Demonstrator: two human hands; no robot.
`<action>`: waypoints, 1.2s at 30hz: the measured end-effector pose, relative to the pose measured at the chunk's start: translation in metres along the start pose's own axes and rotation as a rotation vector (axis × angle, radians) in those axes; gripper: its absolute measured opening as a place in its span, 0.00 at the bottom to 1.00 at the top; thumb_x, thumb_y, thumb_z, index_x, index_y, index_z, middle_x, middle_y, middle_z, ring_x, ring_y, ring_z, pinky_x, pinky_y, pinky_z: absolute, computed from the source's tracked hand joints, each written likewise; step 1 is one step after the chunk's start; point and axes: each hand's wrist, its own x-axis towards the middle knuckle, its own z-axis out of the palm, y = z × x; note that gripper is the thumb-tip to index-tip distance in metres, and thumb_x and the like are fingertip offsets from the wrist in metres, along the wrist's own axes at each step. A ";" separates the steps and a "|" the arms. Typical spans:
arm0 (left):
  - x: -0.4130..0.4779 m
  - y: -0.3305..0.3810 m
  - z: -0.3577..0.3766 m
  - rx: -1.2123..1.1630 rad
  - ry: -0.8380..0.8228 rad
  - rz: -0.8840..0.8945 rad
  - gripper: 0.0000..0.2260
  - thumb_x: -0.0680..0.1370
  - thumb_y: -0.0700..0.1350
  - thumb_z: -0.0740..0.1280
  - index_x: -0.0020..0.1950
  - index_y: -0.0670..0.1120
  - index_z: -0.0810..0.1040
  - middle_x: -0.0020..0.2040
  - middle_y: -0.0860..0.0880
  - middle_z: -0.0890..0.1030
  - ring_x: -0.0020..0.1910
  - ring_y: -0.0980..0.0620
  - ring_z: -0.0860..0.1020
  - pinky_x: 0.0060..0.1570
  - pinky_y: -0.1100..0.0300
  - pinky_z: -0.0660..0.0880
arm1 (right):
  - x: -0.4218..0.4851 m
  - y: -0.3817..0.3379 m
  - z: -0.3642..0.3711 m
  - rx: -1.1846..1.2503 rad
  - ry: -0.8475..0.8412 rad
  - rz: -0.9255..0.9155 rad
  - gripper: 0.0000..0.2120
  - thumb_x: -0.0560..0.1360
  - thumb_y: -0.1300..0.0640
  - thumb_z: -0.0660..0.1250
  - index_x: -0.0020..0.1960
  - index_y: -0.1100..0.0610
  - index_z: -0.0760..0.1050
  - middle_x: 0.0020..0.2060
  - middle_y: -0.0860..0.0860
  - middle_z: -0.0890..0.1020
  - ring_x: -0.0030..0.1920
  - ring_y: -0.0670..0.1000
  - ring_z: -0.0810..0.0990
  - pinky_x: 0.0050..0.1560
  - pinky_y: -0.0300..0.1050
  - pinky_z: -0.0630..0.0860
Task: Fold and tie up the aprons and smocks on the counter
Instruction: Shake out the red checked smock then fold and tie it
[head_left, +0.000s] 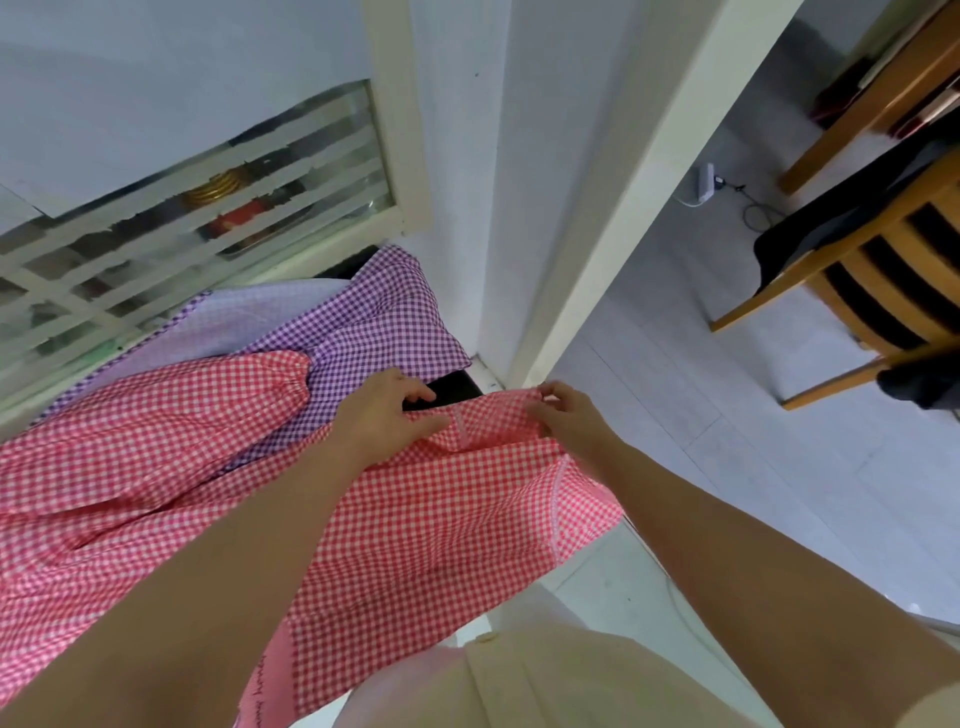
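A red-and-white checked smock (415, 545) lies spread over the counter and hangs off its near edge. A purple checked smock (374, 327) lies behind it, partly under it. My left hand (387, 415) grips the red smock's upper edge near the middle, fingers curled into the cloth. My right hand (566, 415) pinches the same edge at its right corner, thumb and fingers closed on the fabric. The cloth between the two hands sags in a fold. The dark counter (452, 387) shows only in a small gap between the hands.
A window with white bars (197, 223) runs behind the counter at left. A white door frame (639, 176) stands right of the counter. Beyond it are a grey floor, a wooden chair (883, 275) draped with dark cloth, and a power strip (705, 183).
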 end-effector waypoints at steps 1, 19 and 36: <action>0.001 0.001 0.001 0.003 -0.007 -0.019 0.28 0.71 0.70 0.65 0.65 0.56 0.76 0.61 0.51 0.75 0.61 0.51 0.73 0.62 0.48 0.71 | -0.001 -0.002 0.000 0.084 0.000 -0.051 0.04 0.80 0.62 0.64 0.53 0.61 0.75 0.35 0.52 0.78 0.29 0.45 0.74 0.32 0.36 0.73; 0.037 0.064 -0.018 -0.141 0.514 -0.033 0.05 0.79 0.45 0.64 0.51 0.45 0.77 0.46 0.52 0.78 0.42 0.53 0.75 0.40 0.59 0.68 | 0.004 -0.030 0.002 -0.129 0.156 -0.295 0.16 0.82 0.64 0.57 0.67 0.56 0.74 0.52 0.54 0.84 0.41 0.48 0.84 0.45 0.43 0.82; -0.047 -0.031 -0.016 -0.071 -0.407 -0.239 0.22 0.76 0.66 0.61 0.60 0.54 0.81 0.62 0.55 0.78 0.59 0.52 0.74 0.60 0.59 0.67 | 0.004 -0.061 0.042 -0.904 -0.516 0.000 0.26 0.75 0.35 0.63 0.62 0.53 0.77 0.62 0.49 0.78 0.63 0.52 0.75 0.71 0.59 0.65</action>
